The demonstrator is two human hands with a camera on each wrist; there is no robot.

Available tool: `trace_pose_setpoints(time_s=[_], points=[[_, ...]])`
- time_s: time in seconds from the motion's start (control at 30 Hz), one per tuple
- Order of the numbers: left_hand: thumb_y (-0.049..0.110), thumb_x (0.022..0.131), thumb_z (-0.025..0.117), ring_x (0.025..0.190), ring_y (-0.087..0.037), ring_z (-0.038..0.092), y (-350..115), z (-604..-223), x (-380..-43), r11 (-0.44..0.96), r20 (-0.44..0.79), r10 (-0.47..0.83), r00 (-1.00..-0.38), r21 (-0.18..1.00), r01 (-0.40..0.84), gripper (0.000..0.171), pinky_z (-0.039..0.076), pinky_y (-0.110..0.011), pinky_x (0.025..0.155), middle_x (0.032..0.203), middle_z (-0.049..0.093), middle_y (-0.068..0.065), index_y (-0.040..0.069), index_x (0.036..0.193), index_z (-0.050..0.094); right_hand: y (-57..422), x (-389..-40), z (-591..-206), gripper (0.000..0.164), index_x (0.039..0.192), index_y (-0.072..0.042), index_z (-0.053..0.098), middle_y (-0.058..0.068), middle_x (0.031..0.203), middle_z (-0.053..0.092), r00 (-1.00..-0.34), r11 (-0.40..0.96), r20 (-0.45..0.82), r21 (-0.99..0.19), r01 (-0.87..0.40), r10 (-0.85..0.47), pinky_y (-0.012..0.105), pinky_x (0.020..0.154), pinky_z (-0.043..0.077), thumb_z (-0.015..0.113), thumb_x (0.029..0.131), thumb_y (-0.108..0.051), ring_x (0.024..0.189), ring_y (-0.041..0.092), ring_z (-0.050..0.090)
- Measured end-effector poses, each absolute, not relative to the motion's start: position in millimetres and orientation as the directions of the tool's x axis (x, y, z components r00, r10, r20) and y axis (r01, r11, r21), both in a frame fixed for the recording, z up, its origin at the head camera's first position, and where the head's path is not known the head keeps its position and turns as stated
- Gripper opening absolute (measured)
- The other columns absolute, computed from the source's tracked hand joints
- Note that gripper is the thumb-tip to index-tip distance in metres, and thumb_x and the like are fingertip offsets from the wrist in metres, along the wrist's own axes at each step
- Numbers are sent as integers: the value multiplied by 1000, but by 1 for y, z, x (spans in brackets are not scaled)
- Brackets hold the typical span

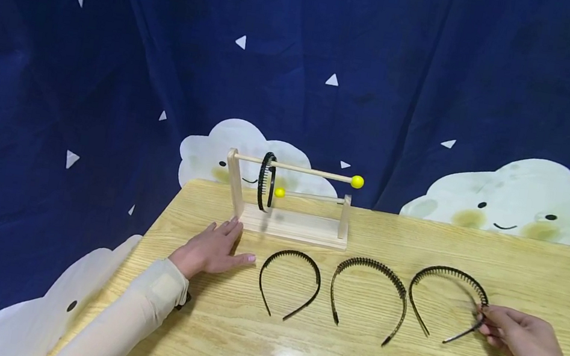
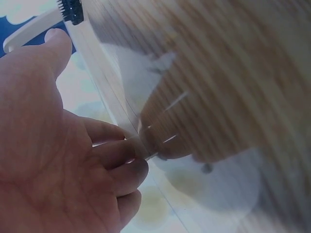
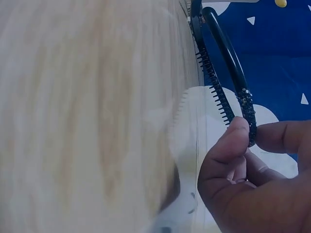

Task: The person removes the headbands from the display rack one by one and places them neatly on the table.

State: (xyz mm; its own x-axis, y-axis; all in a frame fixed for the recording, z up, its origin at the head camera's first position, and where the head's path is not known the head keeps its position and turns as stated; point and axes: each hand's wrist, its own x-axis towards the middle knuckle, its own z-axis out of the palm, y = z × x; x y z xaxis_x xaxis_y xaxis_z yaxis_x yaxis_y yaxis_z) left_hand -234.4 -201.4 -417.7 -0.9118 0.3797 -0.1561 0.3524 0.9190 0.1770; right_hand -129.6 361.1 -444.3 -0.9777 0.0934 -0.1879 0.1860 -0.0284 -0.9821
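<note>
On the right of the head view, my right hand (image 1: pixel 526 346) pinches the side of a dark toothed headband (image 1: pixel 451 270) between thumb and fingers. The right wrist view shows speckles on this headband (image 3: pixel 229 53) near the fingertips. My left hand (image 1: pixel 211 251) rests on the table, fingers extended and fingertips by the left end of a wooden stand (image 1: pixel 289 227). Nothing is in that palm in the left wrist view. Two more dark headbands lie on the table between the hands: a thin one (image 1: pixel 294 253) and one with a coiled-looking top (image 1: pixel 372 263).
Another black toothed headband (image 1: pixel 264 181) hangs on the stand's upper rod (image 1: pixel 313 171), which ends in a yellow ball (image 1: pixel 357 181). A lower rod (image 1: pixel 312 197) has a yellow ball (image 1: pixel 280 192) at its left tip. Behind the wooden table (image 1: pixel 218 339) hangs a blue curtain (image 1: pixel 297 9).
</note>
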Motion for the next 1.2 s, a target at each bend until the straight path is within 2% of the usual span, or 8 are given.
trace_pose_setpoints(time_s=[0.1,0.2,0.27,0.57,0.77,1.2], points=[[70,95,48,149,-36,22,-202,-418,-235,917,-152,384,-911,178,357,98,15,-53,120,162,21,-22,-3,157,27,362,-131,-441,24,97,-1,74,-2,82,73,-974,172,-187,-963,207,126,23,59,57,54,104,-11,70,6,66],[69,95,48,149,-37,22,-202,-418,-235,915,-148,389,-909,180,362,97,16,-53,120,162,21,-23,-3,157,27,363,-132,-438,35,109,17,65,1,82,72,-973,378,-188,-898,226,136,25,62,58,51,106,-14,71,6,67],[69,96,48,149,-37,22,-202,-419,-235,915,-151,388,-909,182,361,97,15,-53,121,162,21,-23,-3,157,26,364,-133,-436,41,114,24,59,3,82,72,-971,451,-205,-860,239,124,27,64,59,51,106,-15,71,8,67],[69,96,47,149,-39,21,-203,-418,-234,915,-158,385,-909,191,355,98,13,-53,121,162,19,-23,-3,157,25,369,-139,-432,42,115,22,60,3,84,72,-951,531,-293,-792,301,102,30,66,60,52,105,-17,72,13,70],[70,96,47,149,-39,20,-204,-417,-235,915,-160,385,-909,195,353,98,14,-54,121,162,19,-23,-3,157,25,369,-138,-433,39,111,22,62,6,84,72,-958,577,-267,-769,275,100,29,63,59,53,104,-15,70,13,68],[72,95,47,149,-38,21,-204,-418,-237,917,-171,383,-908,189,351,99,14,-53,121,163,19,-21,-2,158,25,372,-133,-426,47,114,23,61,8,90,73,-956,594,-271,-753,282,111,30,67,60,53,105,-23,74,13,69]])
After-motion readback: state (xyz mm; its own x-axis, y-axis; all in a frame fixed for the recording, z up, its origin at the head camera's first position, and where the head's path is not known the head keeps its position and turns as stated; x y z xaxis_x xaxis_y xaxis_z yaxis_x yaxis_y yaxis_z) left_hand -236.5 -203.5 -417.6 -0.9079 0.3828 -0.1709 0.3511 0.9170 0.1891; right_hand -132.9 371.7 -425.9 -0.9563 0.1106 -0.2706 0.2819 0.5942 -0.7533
